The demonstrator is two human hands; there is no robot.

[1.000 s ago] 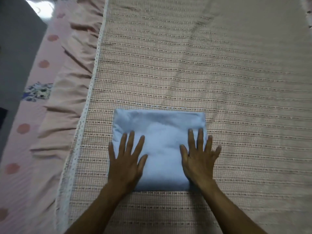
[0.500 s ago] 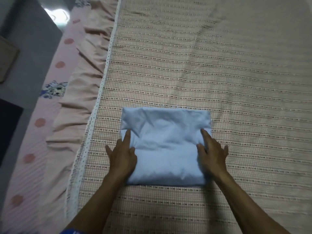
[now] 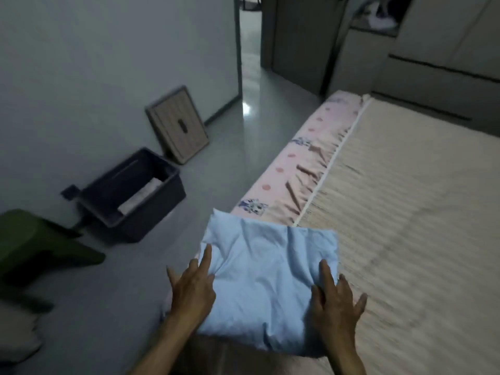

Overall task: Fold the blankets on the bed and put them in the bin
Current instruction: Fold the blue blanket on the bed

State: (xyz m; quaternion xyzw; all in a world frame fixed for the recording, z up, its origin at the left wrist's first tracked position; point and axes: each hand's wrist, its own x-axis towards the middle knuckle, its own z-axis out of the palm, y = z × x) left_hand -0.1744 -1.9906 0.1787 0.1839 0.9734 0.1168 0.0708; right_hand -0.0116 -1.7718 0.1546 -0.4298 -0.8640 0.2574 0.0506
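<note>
The folded light-blue blanket (image 3: 266,280) is held between the two hands at the left edge of the bed (image 3: 405,212), partly over the bed mat and partly out over the floor (image 3: 130,293).

The left hand (image 3: 193,286) holds the blanket's left side: index finger lies straight on top of the cloth, the other fingers are spread w/ slight bend along the edge, and the cloth is wrinkled just beside them. The thumb is hidden, so cannot tell if it goes under the blanket. The right hand (image 3: 334,301) is at the blanket's right side, fingers spread and nearly straight, 2 or 3 of them resting on the top of the cloth, the outer ones beyond the edge, over the mat. Whether its thumb is below the blanket is also not visible. Neither hand is closed to a fist.

The dark bin (image 3: 135,196) stands on the floor by the wall, well apart from the blanket, to the left and farther away. Inside it lies a light folded cloth (image 3: 140,197) at the right wall. A wooden lid (image 3: 177,124) leans at the wall near the bin. A green stool (image 3: 35,239) is at the left edge of the view. Picture is a bit blurred.
</note>
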